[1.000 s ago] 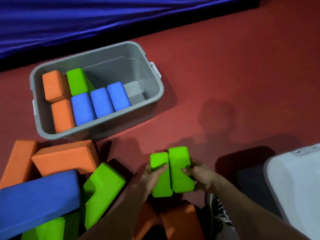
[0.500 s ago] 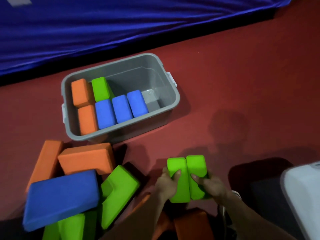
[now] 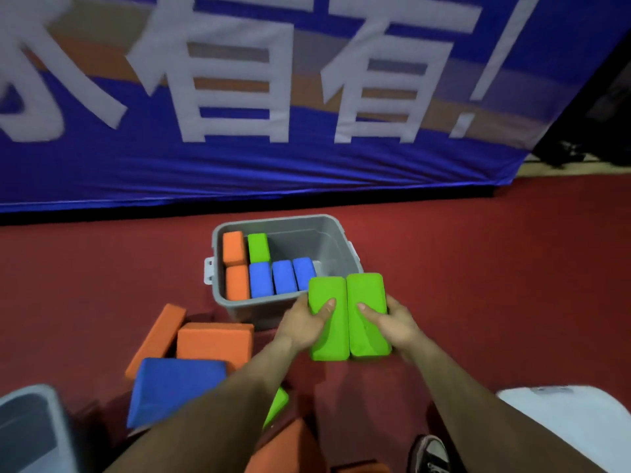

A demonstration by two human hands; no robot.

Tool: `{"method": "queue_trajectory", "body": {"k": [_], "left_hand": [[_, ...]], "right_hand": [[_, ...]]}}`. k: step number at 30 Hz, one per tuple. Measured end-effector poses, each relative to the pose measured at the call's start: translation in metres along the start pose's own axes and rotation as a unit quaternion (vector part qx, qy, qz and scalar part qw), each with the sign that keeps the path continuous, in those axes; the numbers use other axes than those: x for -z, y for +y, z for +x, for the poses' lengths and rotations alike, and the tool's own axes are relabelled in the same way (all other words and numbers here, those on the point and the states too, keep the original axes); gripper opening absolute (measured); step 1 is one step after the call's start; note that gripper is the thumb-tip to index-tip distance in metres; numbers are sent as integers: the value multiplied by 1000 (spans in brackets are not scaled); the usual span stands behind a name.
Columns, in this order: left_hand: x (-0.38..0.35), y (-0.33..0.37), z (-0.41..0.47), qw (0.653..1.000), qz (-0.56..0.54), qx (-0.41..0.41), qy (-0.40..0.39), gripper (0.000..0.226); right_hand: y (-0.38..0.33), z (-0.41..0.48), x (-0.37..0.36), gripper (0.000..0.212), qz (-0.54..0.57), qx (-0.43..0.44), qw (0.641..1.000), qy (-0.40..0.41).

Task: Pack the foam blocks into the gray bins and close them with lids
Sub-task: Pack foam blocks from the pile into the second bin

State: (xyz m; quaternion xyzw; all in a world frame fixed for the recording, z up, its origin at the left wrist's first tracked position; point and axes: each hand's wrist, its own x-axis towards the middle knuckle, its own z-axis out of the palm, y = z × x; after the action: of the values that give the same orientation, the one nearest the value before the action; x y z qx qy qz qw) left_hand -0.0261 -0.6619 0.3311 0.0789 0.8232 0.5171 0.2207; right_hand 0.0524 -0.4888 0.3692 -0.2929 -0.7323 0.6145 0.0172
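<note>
A person's left hand (image 3: 304, 322) and right hand (image 3: 392, 324) press two green blocks together side by side, the left block (image 3: 327, 336) and right block (image 3: 367, 291) touching along their long edges, each hand clamped on its own block with the thumb laid across the top face. The pair is held in the air at the near right corner of an open gray bin (image 3: 341, 233) that sits on a red floor (image 3: 478, 285), the blocks' far ends overlapping the bin's near rim. Inside the bin, two orange blocks (image 3: 235, 264) stand along the left wall, a green block (image 3: 258, 247) sits beside the far one, and three blue blocks (image 3: 281, 276) are lined up in a row along the near wall; the right part of the bin shows bare gray bottom. On the floor near the left forearm lies a loose pile: orange blocks (image 3: 215, 341), a large blue block (image 3: 170, 390) and part of a green one (image 3: 278, 406) behind the arm. A second gray bin (image 3: 34, 435) cuts into the lower left corner, and a white lid (image 3: 573, 428) lies at lower right. A blue banner (image 3: 307, 165) with white characters hangs behind.
</note>
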Motion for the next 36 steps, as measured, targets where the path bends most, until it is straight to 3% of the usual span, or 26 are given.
{"method": "queue_trajectory", "body": {"k": [5, 10, 13, 20, 25, 36], "left_hand": [[68, 50, -41, 996, -1, -65, 60, 71], [116, 82, -58, 989, 10, -113, 97, 46], [127, 88, -41, 987, 12, -116, 107, 56], [129, 87, 44, 989, 3, -94, 116, 49], [112, 85, 148, 989, 12, -105, 107, 44], [100, 34, 339, 991, 31, -57, 120, 54]], "right_hand": [[-76, -51, -26, 31, -9, 88, 996, 12], [-128, -61, -49, 30, -21, 130, 991, -5], [-145, -44, -54, 27, -22, 151, 988, -5], [-151, 58, -68, 26, -26, 176, 983, -34], [-136, 157, -65, 32, 0, 170, 985, -8], [-99, 365, -97, 34, 17, 118, 992, -46]]}}
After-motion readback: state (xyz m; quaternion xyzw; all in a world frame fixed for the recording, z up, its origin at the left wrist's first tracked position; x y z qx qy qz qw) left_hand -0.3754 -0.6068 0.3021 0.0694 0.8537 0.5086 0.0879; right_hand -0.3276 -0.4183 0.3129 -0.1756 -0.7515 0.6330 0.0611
